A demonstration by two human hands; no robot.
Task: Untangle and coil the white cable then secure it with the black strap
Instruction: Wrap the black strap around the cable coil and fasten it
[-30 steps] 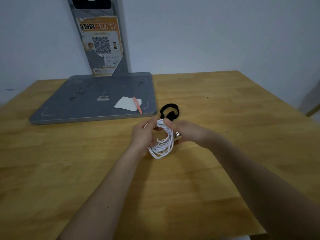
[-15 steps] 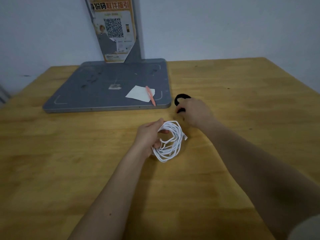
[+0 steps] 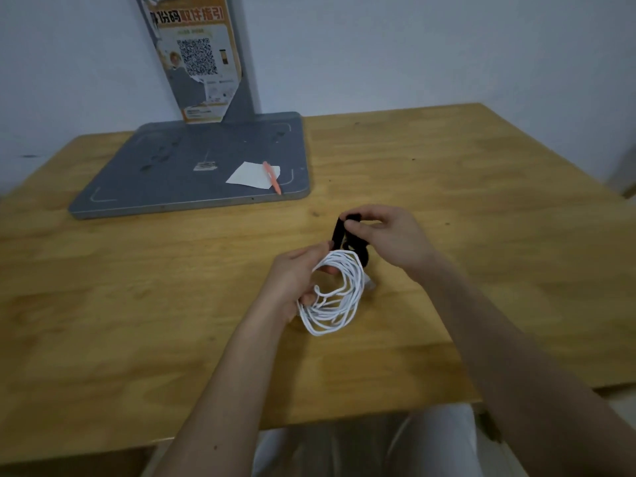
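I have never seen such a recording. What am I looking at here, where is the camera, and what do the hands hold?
There is no machine: a person works with bare hands, and one wide camera on the head looks forward and down. The left hand holds a coiled white cable above a wooden table. The right hand pinches a black strap just behind the coil; the strap is not yet closed around the cable. Farther back lies a grey base plate of a stand that carries a poster with a QR code. On the plate are a white paper and an orange pen.
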